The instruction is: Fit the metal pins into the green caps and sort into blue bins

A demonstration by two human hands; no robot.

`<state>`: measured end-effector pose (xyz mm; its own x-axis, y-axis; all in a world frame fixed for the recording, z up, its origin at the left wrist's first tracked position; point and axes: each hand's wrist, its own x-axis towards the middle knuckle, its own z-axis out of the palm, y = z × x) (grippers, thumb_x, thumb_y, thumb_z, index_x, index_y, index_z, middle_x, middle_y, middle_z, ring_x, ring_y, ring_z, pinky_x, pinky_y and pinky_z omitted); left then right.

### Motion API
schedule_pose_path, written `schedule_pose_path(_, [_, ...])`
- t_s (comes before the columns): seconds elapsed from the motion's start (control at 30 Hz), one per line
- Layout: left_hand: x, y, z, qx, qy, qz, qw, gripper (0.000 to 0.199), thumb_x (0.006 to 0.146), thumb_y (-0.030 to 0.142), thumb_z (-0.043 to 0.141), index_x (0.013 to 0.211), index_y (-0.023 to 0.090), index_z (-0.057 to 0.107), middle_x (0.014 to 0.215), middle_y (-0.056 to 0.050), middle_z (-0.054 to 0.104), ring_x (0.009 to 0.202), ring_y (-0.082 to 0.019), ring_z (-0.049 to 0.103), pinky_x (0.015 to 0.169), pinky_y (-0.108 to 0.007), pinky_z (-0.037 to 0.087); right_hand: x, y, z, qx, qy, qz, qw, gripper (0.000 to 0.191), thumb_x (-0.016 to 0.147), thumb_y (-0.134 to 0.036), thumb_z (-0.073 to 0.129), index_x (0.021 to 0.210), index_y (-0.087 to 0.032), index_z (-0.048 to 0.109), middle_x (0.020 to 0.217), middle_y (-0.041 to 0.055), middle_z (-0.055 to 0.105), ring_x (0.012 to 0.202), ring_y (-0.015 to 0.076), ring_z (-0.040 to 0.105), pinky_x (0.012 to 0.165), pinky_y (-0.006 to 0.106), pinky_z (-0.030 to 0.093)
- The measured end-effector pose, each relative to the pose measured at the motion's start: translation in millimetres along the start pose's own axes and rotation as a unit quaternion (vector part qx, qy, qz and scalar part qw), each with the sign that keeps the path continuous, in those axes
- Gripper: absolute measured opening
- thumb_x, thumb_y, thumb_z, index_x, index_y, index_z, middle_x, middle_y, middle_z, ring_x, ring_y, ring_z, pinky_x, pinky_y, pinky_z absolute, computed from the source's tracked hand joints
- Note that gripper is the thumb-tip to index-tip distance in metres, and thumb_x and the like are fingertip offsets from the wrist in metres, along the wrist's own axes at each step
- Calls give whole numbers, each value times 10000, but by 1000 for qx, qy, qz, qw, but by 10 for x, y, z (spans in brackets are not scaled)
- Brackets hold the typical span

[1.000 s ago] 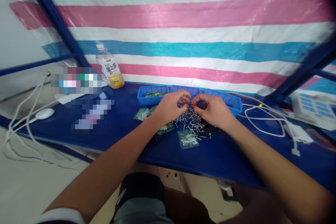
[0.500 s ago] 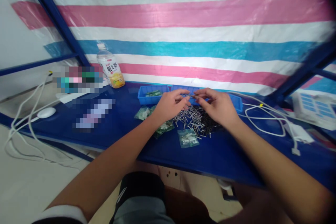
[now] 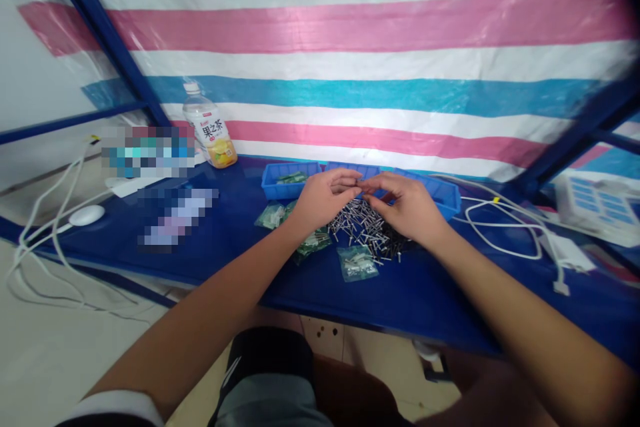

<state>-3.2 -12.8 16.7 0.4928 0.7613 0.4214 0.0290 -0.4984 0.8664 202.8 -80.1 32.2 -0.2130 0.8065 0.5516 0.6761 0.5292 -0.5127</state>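
My left hand (image 3: 325, 197) is closed in a pinch above a heap of blind rivets (image 3: 357, 220), some silver and some black. My right hand (image 3: 407, 203) reaches in from the other side, thumb and fingers bent into a pinch. The fingertips of both hands meet over the heap, around a few small rivets that are mostly hidden. Left of the heap, under my left wrist, lie several small clear bags (image 3: 314, 242) of rivets. Another filled bag (image 3: 357, 263) rests in front of the heap. Blue bins (image 3: 291, 190) stand behind my hands, the left one with bags inside.
A drink bottle (image 3: 210, 127) stands at the back left of the blue table (image 3: 420, 300). A white mouse (image 3: 87, 215) and cables lie at the left edge. On the right are a white cable with an adapter (image 3: 567, 250) and a white box (image 3: 595, 207). Striped sheeting hangs behind.
My fingertips have come closer together, and the rivets that showed between them are now mostly covered. My right hand has shifted slightly left. The heap and bags look unchanged.
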Motion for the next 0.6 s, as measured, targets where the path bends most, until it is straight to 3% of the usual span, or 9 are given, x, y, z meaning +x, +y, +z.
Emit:
schedule_pose_path(0.13, [12,-26,-19,2,12,-4,1000,450,900,199,775,1337,223,672,1096,-95,824,1028,-258,805,998,-481,662,-15,-31,9,26,10,43,999,235,972,-306,656,1159,-252,787,1071,65,833,923,237,786,762,394,637])
schedule_pose_path(0.33, [17,-53,-7,23,11,19,999,439,882,177,792,1303,217,675,1121,-96,802,971,-240,808,934,-438,676,-26,-12,6,26,30,51,998,277,971,-348,688,1215,-236,754,994,59,823,861,221,768,722,376,611])
schedule_pose_path(0.47, [12,-44,1,32,12,29,999,475,859,154,806,1312,226,682,1113,-90,789,954,-236,808,896,-412,681,-14,26,-8,4,25,32,999,166,960,-316,691,1076,-252,791,999,43,822,857,209,756,736,375,603])
schedule_pose_path(0.6, [22,-38,4,12,16,35,999,460,853,126,797,1290,222,692,1099,-82,793,974,-228,801,936,-415,677,-3,43,-5,-3,20,59,998,141,939,-305,692,1028,-241,782,963,43,828,823,210,760,734,373,599])
